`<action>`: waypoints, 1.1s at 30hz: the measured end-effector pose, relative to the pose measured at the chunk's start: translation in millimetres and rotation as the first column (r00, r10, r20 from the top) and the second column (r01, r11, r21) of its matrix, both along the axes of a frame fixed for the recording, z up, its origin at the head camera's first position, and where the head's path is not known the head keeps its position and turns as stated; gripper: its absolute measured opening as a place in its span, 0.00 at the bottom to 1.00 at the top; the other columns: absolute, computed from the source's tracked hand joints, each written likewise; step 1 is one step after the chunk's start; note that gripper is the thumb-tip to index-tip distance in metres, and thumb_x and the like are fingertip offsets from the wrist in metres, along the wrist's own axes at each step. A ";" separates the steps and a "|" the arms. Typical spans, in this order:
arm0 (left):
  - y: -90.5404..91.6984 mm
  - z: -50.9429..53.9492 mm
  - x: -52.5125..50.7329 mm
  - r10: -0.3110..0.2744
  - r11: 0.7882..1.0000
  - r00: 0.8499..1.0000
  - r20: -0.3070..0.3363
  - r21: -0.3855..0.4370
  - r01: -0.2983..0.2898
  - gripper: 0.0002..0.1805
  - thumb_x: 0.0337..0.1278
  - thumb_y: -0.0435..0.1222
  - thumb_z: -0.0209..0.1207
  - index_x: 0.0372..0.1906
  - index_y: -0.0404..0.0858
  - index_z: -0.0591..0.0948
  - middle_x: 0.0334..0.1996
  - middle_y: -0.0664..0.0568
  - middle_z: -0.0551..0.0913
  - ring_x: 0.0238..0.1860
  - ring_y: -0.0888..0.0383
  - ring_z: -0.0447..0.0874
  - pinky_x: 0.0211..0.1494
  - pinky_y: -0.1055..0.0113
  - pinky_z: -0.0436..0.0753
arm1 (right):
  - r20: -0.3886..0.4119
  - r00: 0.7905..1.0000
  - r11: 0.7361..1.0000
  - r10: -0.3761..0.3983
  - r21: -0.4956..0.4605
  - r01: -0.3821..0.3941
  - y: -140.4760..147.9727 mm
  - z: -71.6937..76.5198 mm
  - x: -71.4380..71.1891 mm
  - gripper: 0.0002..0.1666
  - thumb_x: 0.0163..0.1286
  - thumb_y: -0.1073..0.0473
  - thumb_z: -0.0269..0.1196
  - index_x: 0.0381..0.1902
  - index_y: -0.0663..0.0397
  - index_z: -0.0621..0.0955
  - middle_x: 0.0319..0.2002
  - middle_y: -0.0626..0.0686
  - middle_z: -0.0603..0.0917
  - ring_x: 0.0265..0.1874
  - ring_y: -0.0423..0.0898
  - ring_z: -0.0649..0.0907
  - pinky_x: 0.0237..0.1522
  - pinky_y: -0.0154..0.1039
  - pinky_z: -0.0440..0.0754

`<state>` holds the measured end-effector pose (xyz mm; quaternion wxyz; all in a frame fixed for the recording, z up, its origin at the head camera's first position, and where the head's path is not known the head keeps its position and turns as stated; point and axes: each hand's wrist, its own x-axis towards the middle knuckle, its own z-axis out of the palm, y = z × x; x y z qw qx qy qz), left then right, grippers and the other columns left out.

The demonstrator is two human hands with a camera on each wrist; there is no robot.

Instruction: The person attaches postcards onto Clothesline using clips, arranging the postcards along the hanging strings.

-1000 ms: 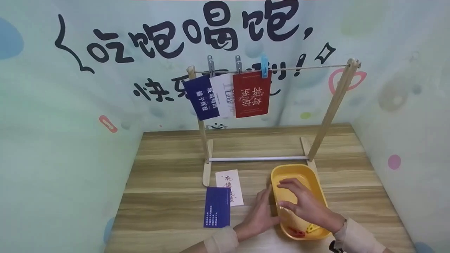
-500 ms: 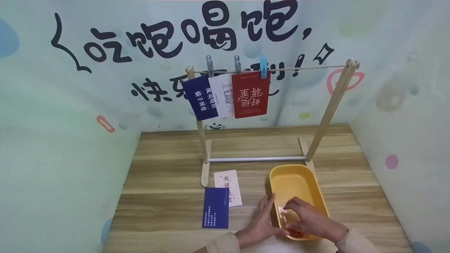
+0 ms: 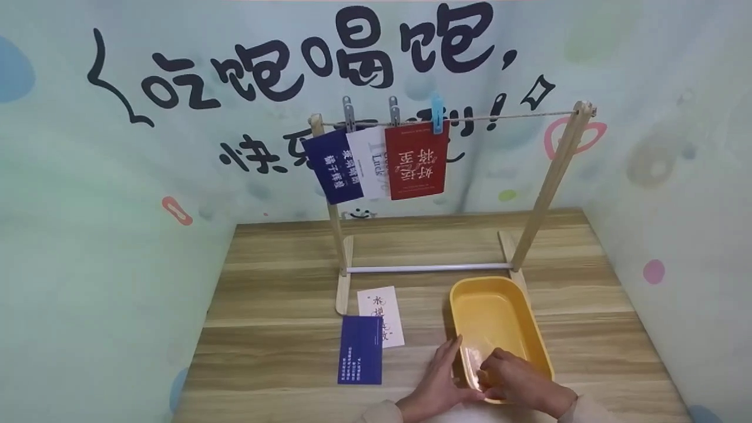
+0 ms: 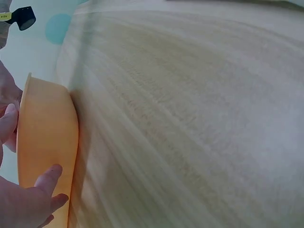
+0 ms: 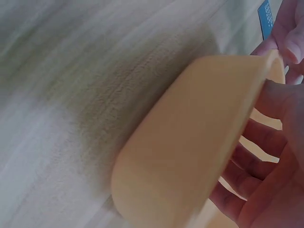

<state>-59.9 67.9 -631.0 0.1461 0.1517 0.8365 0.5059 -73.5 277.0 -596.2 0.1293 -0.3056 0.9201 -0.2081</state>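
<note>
A yellow plastic tray (image 3: 490, 311) stands on the wooden table. My left hand (image 3: 437, 382) is at its near left corner, fingers fairly straight along the outer wall and thumb at the near rim. In the left wrist view, those fingertips (image 4: 57, 169) touch the tray's wall (image 4: 47, 128). My right hand (image 3: 520, 379) reaches into the near end of the tray, fingers bent and pointing down. In the right wrist view, its thumb (image 5: 275, 97) lies close to the rim and its fingers (image 5: 266, 137) are inside. Whatever lies under this hand is hidden; no clothespin shows in the tray.
Behind stands a wooden rack (image 3: 549, 194) with a string. Two grey clothespins (image 3: 349, 114) and a light blue clothespin (image 3: 437, 114) hold blue, white and red cards (image 3: 417, 161) on it. Left of the tray, a blue card (image 3: 359, 352) overlaps a white card (image 3: 382, 305).
My right hand has dropped from above the tray's middle to its near end, its fingers drawing together. The red and yellow clothespins seen there earlier are hidden. My left hand stays at the tray.
</note>
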 end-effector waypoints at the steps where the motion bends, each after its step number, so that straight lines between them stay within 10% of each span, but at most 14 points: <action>1: 0.5 -1.0 0.7 0.001 1.000 1.000 0.002 0.017 -0.001 0.63 0.39 0.49 0.78 0.80 0.40 0.53 0.77 0.40 0.57 0.75 0.42 0.61 0.77 0.54 0.66 | 0.010 1.000 1.000 -0.002 0.002 0.002 0.2 -0.8 -0.1 0.14 0.57 0.51 0.76 0.36 0.49 0.83 0.36 0.47 0.80 0.31 0.36 0.75 0.32 0.33 0.79; 17: 3.6 -19.3 6.3 -0.003 0.949 0.993 0.122 0.314 -0.035 0.62 0.42 0.38 0.77 0.81 0.43 0.51 0.75 0.38 0.57 0.67 0.45 0.72 0.59 0.71 0.82 | 0.007 1.000 0.999 0.008 -0.054 -0.008 -0.5 -12.4 0.9 0.08 0.58 0.58 0.74 0.33 0.50 0.84 0.30 0.42 0.78 0.29 0.32 0.74 0.30 0.30 0.78; 33: 3.7 -20.5 7.4 -0.001 0.930 0.988 0.157 0.362 -0.057 0.62 0.41 0.35 0.77 0.80 0.45 0.52 0.74 0.38 0.58 0.66 0.44 0.73 0.58 0.69 0.83 | 0.129 0.992 0.996 -0.012 -0.085 0.023 -0.7 -16.6 -1.4 0.05 0.59 0.63 0.72 0.32 0.50 0.85 0.26 0.40 0.81 0.27 0.31 0.74 0.28 0.30 0.75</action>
